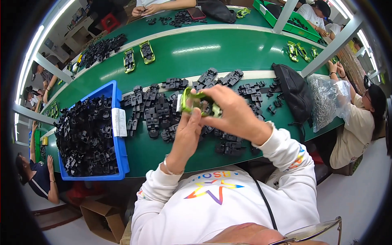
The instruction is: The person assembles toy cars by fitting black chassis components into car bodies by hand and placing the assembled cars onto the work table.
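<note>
Both hands are raised over the green table, gripping one bright green toy car shell (185,99) between them. My left hand (188,128) supports it from below, its thumb pressed on the near side. Across the top and right side curl the fingers of my right hand (230,109), hiding much of the shell. The hands and shell are partly smeared by motion. Spread on the table behind and beneath are several black plastic chassis parts (152,119), some lined up in rows. More small black parts (251,92) lie right of my hands.
A blue bin (120,143) heaped with black parts stands at left. At right lie a black bag (292,92) and a clear bag of metal pieces (326,102). Beyond a ledge, green car shells (147,52) sit on a green belt. Co-workers sit around; a cardboard box (102,220) is below.
</note>
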The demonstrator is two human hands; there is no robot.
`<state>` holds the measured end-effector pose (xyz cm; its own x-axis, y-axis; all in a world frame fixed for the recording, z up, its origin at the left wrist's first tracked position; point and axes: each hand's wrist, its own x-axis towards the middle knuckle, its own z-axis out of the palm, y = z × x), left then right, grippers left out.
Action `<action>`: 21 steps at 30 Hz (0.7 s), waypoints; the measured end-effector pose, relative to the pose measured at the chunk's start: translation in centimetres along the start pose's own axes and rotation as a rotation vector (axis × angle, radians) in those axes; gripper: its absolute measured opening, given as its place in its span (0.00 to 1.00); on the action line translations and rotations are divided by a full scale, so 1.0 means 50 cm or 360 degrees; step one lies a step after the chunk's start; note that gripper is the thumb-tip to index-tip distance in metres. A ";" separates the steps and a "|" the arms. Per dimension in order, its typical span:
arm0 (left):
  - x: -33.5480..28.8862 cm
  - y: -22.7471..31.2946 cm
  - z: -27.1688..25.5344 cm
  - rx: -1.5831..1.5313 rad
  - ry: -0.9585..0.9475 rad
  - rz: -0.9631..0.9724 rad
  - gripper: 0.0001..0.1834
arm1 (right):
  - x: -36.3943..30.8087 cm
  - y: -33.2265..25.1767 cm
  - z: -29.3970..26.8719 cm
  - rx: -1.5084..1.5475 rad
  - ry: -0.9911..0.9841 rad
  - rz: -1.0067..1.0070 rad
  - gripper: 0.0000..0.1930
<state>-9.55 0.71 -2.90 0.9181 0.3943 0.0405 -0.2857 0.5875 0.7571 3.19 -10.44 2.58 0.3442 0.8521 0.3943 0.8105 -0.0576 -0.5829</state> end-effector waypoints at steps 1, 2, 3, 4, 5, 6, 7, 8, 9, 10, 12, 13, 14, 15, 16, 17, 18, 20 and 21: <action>0.006 -0.012 0.003 0.0003 0.0026 0.0058 0.27 | -0.004 -0.001 0.016 -0.0016 -0.0008 0.0007 0.31; 0.012 -0.021 -0.003 0.0059 0.0071 0.0095 0.28 | -0.007 -0.001 0.016 -0.0036 0.0008 -0.0032 0.31; 0.021 -0.019 -0.004 0.0058 0.0061 0.0092 0.28 | -0.005 0.006 0.014 -0.0061 0.0028 -0.0063 0.32; 0.029 -0.012 -0.006 -0.0036 0.0141 0.0048 0.27 | -0.002 0.020 0.008 -0.0067 0.0034 -0.0060 0.32; 0.038 -0.007 -0.011 -0.0129 0.0222 0.0004 0.25 | 0.001 0.041 -0.004 0.0166 -0.0037 -0.0034 0.32; 0.043 -0.003 -0.020 -0.0128 0.0225 -0.0055 0.25 | 0.004 0.060 -0.016 0.0406 -0.0114 -0.0011 0.31; 0.045 -0.004 -0.037 -0.0128 0.0231 -0.0051 0.25 | 0.012 0.074 -0.036 0.0322 -0.0166 0.0168 0.29; 0.046 -0.009 -0.059 -0.0198 0.0265 -0.0118 0.25 | 0.022 0.104 -0.045 0.0289 -0.0131 0.0353 0.28; 0.047 -0.012 -0.069 -0.0272 0.0289 -0.0192 0.25 | 0.027 0.140 -0.052 0.0248 -0.0088 0.0547 0.27; 0.049 -0.009 -0.068 -0.0296 0.0310 -0.0246 0.24 | 0.028 0.177 -0.056 0.0247 -0.0087 0.0551 0.27; 0.054 -0.004 -0.058 -0.0330 0.0289 -0.0271 0.24 | 0.027 0.251 -0.056 -0.0400 -0.0071 0.0679 0.24; 0.057 -0.004 -0.058 -0.0366 0.0277 -0.0295 0.23 | 0.023 0.286 -0.049 -0.0403 -0.0062 0.0684 0.24; 0.061 -0.006 -0.066 -0.0429 0.0224 -0.0310 0.22 | 0.018 0.318 -0.042 -0.0495 -0.0128 0.0642 0.23; 0.065 -0.004 -0.068 -0.0426 0.0217 -0.0314 0.22 | 0.021 0.333 -0.040 -0.0585 -0.0195 0.0599 0.22; 0.068 -0.001 -0.069 -0.0485 0.0225 -0.0377 0.22 | 0.023 0.347 -0.040 -0.0511 -0.0195 0.0603 0.17; 0.072 0.002 -0.071 -0.0543 0.0233 -0.0442 0.22 | 0.027 0.362 -0.045 -0.0515 -0.0185 0.0612 0.17; 0.071 0.001 -0.090 -0.0573 0.0115 -0.0494 0.23 | 0.032 0.383 -0.051 -0.0449 -0.0202 0.0570 0.16; 0.077 0.002 -0.092 -0.0613 0.0043 -0.0588 0.23 | 0.023 0.441 -0.065 -0.0373 -0.0157 0.0429 0.16; 0.079 0.001 -0.093 -0.0658 -0.0007 -0.0668 0.23 | 0.019 0.446 -0.073 -0.0379 -0.0152 0.0442 0.16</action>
<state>-7.24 5.61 -5.74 0.9767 0.0662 -0.2040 0.0195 0.9199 0.3918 23.34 -12.79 -7.47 0.5298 0.8310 0.1696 0.7838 -0.4034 -0.4721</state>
